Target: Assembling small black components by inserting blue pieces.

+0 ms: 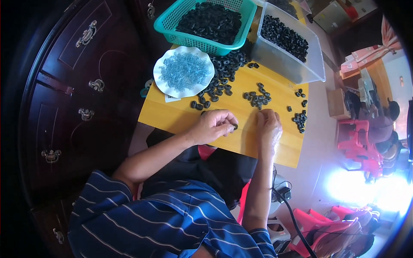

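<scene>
My left hand is closed in a pinch over the front of the yellow board. Between its thumb and fingertips sits a small black plastic piece. To its right, my right hand rests with its fingers drawn together and pointing down at the board; whether they hold anything is hidden. Just beyond those fingertips lies a loose cluster of small black oval pieces, some showing holes. A white scalloped plate heaped with tiny clear bluish coil-like bits stands beyond my left hand.
At the back, a green basket and a clear plastic bin hold many black pieces. More black pieces spill between them and the plate. Another group lies along the right edge. Dark drawers flank the left; pink chairs stand right.
</scene>
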`<state>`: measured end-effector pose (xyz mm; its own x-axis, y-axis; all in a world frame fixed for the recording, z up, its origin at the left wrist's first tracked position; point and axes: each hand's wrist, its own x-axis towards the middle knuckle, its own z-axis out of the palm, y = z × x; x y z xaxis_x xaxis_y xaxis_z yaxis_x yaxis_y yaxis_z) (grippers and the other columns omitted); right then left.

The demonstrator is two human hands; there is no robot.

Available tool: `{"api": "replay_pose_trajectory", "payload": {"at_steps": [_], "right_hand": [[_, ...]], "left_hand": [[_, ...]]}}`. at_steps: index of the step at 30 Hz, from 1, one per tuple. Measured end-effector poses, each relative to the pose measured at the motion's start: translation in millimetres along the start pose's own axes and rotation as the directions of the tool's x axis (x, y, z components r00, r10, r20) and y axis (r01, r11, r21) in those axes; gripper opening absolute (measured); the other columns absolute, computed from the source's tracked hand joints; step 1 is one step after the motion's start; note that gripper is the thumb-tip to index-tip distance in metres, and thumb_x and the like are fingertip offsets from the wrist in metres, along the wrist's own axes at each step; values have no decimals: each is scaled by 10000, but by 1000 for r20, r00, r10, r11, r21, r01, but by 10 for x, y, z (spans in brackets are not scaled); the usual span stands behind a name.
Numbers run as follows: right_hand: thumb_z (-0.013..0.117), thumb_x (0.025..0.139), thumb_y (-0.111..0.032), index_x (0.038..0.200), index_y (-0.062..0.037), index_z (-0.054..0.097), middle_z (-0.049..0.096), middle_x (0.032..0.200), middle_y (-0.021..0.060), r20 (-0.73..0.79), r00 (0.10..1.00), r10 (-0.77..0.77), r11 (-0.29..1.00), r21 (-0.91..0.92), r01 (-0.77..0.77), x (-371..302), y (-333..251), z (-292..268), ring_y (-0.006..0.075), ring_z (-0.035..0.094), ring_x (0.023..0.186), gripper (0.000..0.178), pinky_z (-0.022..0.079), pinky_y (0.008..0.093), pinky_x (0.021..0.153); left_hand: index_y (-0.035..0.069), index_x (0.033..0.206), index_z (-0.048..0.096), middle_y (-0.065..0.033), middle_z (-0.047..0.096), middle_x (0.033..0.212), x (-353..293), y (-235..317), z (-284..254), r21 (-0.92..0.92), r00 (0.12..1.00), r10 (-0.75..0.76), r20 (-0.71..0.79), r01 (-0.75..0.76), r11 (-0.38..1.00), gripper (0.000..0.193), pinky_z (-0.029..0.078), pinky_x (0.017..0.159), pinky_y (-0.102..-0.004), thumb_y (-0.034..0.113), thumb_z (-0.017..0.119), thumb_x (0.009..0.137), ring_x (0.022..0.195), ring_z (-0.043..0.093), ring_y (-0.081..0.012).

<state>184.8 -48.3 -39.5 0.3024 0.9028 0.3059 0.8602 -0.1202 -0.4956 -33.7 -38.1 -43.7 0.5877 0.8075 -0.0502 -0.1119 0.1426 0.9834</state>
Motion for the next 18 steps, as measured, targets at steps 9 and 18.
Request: {"api": "replay_pose_trajectory", "payload": {"at_steps": [9,18], "right_hand": [[650,940,-97,976,-61,612,648,881,29,407,902,146,380,818,-431,-214,-14,-181,110,571,734,65,458,253,678],[637,950,-78,1032,-47,642,668,940,31,520,854,7,210,835,-509,-385,-101,-242,94,574,782,89,460,230,745]], "left_hand": [[-25,1026,644,-13,642,825,-17,100,18,-66,997,-74,-23,73,995,120,507,664,-215,55,620,939,725,605,-59],[-16,1047,605,-14,633,836,-22,147,20,-94,998,-49,-27,47,995,129,510,694,-216,58,610,941,733,599,-64]]}}
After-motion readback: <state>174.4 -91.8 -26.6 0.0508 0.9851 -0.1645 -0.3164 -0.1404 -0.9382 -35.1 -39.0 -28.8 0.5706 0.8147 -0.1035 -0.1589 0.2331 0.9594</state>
